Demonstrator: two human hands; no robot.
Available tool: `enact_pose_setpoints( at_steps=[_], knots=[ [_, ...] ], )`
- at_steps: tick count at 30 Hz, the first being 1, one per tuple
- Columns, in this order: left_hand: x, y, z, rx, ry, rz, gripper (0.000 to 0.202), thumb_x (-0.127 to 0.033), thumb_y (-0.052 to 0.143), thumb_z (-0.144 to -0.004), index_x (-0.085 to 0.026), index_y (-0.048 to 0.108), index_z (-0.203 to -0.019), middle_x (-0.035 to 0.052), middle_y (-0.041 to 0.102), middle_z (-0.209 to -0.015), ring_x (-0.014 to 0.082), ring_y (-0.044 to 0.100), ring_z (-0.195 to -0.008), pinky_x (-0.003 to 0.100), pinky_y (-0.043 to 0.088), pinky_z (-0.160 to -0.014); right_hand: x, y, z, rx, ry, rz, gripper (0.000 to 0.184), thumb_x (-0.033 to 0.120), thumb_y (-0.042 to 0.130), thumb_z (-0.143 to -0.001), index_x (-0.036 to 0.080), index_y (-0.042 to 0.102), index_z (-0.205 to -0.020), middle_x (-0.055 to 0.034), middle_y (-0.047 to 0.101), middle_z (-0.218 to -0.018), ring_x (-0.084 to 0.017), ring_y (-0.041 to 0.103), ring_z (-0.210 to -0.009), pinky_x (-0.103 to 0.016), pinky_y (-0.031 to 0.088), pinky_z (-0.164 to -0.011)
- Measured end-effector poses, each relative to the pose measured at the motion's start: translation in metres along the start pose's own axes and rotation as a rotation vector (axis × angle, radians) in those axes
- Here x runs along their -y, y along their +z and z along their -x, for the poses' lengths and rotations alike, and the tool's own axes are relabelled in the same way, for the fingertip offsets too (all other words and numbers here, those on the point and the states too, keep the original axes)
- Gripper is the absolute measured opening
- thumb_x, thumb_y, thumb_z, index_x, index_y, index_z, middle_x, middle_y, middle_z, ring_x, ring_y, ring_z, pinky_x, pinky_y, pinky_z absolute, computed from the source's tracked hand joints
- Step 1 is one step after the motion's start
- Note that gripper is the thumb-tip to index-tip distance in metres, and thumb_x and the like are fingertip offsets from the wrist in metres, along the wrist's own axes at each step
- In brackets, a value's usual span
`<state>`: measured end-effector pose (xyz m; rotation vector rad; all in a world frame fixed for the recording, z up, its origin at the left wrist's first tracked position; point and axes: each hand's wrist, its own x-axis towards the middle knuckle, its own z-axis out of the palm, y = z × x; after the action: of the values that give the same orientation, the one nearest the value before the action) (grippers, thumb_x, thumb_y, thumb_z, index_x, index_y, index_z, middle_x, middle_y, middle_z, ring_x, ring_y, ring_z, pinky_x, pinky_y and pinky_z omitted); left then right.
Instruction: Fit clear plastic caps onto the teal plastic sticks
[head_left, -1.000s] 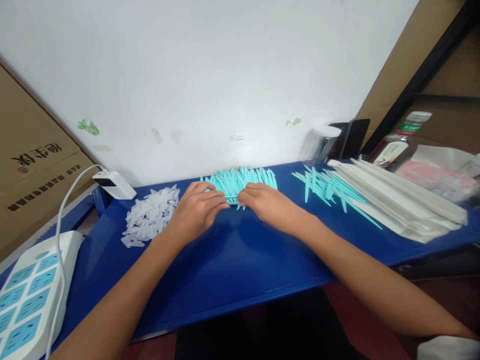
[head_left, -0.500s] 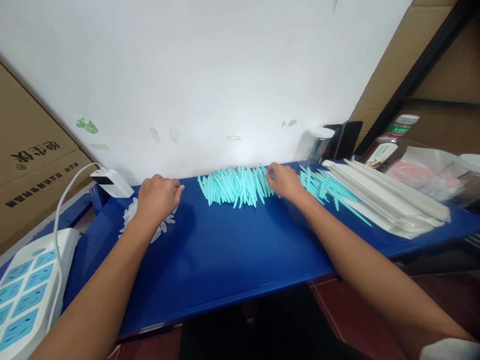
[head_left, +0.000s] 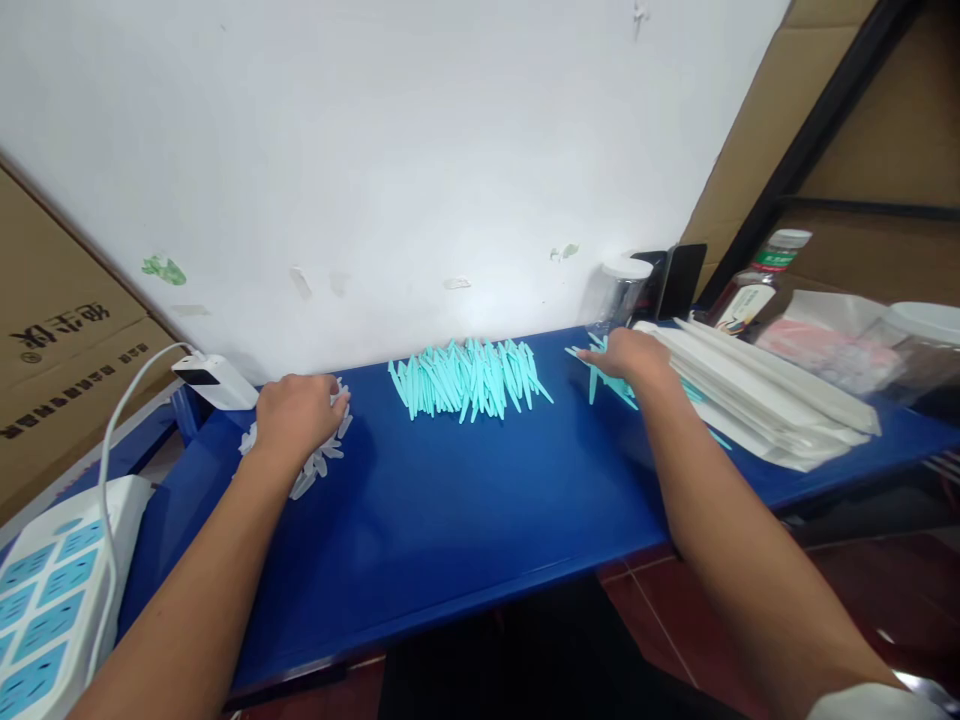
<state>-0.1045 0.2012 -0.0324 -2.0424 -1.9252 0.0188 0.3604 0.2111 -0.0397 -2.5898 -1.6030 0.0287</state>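
Note:
My left hand [head_left: 296, 415] rests over a pile of small translucent white caps [head_left: 319, 465] on the left of the table. Its fingers are curled down, and anything in them is hidden. Over on the right, my right hand [head_left: 630, 355] reaches into a loose heap of turquoise sticks [head_left: 619, 390], thumb stretched out to the left and no stick plainly gripped. Its other fingers are partly hidden. Between the hands, a row of turquoise pointed sticks [head_left: 469, 380] lies side by side near the wall.
The blue table [head_left: 450, 520] meets a white wall. Left are a power strip [head_left: 56, 600], a small white device [head_left: 215, 382] with a cable, and a cardboard box [head_left: 60, 320]. Right are stacked white sleeves [head_left: 765, 400], a clear jar [head_left: 615, 295] and a bottle [head_left: 757, 285].
My right hand has moved right, from the end of the middle row to the loose stick heap. My left hand has lowered onto the caps. The view has shifted slightly.

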Motion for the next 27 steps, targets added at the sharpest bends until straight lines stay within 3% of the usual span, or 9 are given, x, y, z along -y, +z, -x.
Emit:
enact_pose_setpoints(
  at_steps=[2,4,9,13,18,22,27],
  knots=[
    [-0.004,-0.003,0.001,-0.009,-0.007,-0.002,0.052,-0.053,0.044,-0.096,-0.016,0.079,-0.109,0.0214,0.076,-0.095,0.0417,0.069,-0.095,0.045,0.046,-0.077,-0.004,0.001,-0.003,0.146,0.045,0.07,0.068,0.07,0.069,-0.086,0.011,0.074,-0.119,-0.026,0.073,-0.122,-0.04,0.068,-0.117,-0.046,0.055,-0.092],
    [-0.008,-0.007,0.003,-0.015,-0.008,0.008,0.053,-0.055,0.044,-0.096,-0.017,0.079,-0.11,0.0214,0.076,-0.094,0.0419,0.069,-0.095,0.045,0.046,-0.076,-0.001,0.002,-0.002,0.213,0.024,0.115,0.064,0.066,0.067,-0.09,0.011,0.074,-0.123,-0.0262,0.071,-0.127,-0.039,0.068,-0.119,-0.046,0.055,-0.093],
    [-0.013,-0.011,0.007,-0.09,0.044,0.032,0.053,-0.053,0.045,-0.097,-0.016,0.08,-0.109,0.0216,0.076,-0.092,0.0398,0.069,-0.09,0.043,0.046,-0.073,0.008,0.006,0.003,0.241,-0.098,0.12,0.037,0.037,0.063,-0.098,0.011,0.076,-0.12,-0.0272,0.072,-0.126,-0.037,0.069,-0.118,-0.045,0.054,-0.092],
    [-0.015,-0.01,0.008,-0.153,0.098,0.061,0.05,-0.052,0.045,-0.099,-0.017,0.08,-0.101,0.0191,0.076,-0.089,0.0372,0.069,-0.087,0.042,0.045,-0.071,0.009,0.009,0.009,0.25,-0.169,0.092,0.029,0.029,0.06,-0.096,0.009,0.079,-0.106,-0.0279,0.073,-0.122,-0.037,0.071,-0.11,-0.044,0.053,-0.086],
    [-0.026,-0.011,0.012,-0.249,0.163,0.143,0.046,-0.05,0.045,-0.1,-0.02,0.079,-0.096,0.0158,0.077,-0.091,0.0335,0.069,-0.088,0.04,0.046,-0.072,0.009,-0.001,0.015,0.183,-0.268,0.009,0.032,0.033,0.055,-0.1,0.007,0.072,-0.109,-0.0273,0.075,-0.113,-0.032,0.073,-0.097,-0.036,0.051,-0.078],
    [-0.04,-0.011,0.019,-0.304,0.26,0.32,0.039,-0.046,0.047,-0.101,-0.022,0.078,-0.096,0.011,0.079,-0.094,0.0303,0.07,-0.092,0.039,0.049,-0.077,0.013,-0.008,0.016,0.107,-0.372,-0.109,0.034,0.035,0.044,-0.106,0.008,0.06,-0.119,-0.0203,0.075,-0.102,-0.023,0.07,-0.081,-0.029,0.047,-0.071],
    [-0.053,-0.006,0.024,-0.301,0.33,0.456,0.034,-0.042,0.051,-0.101,-0.021,0.077,-0.095,0.0091,0.078,-0.092,0.0282,0.07,-0.091,0.038,0.049,-0.079,0.02,-0.01,0.022,-0.069,-0.485,-0.302,0.025,0.037,0.046,-0.105,0.014,0.056,-0.107,-0.0171,0.069,-0.1,-0.025,0.062,-0.085,-0.032,0.045,-0.075]
  ],
)
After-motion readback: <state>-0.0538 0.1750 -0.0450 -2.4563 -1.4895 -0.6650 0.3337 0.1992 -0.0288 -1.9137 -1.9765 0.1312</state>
